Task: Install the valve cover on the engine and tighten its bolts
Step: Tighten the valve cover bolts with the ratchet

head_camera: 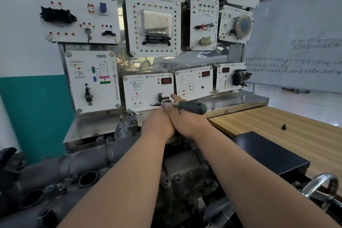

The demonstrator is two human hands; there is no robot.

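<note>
hands pressed together side by side at the engine's (88, 161) far end. right hand (185, 122) keeps a green-handled driver (192, 107) tucked across its fingers, we judge to free the fingertips. left hand (157, 126): fingers hidden, grip unknown. valve cover (177, 170) lies on the engine under the forearms. small dark bolt (283, 126) waits on the wooden table (259, 122).

- left hand (157, 124) and right hand (185, 122) are reaching over the grey metal engine (177, 172), touching
- right one's holding a dark green tool handle (194, 107)
- small black bolt (283, 127) is sitting on the wooden tabletop (259, 122)
</note>
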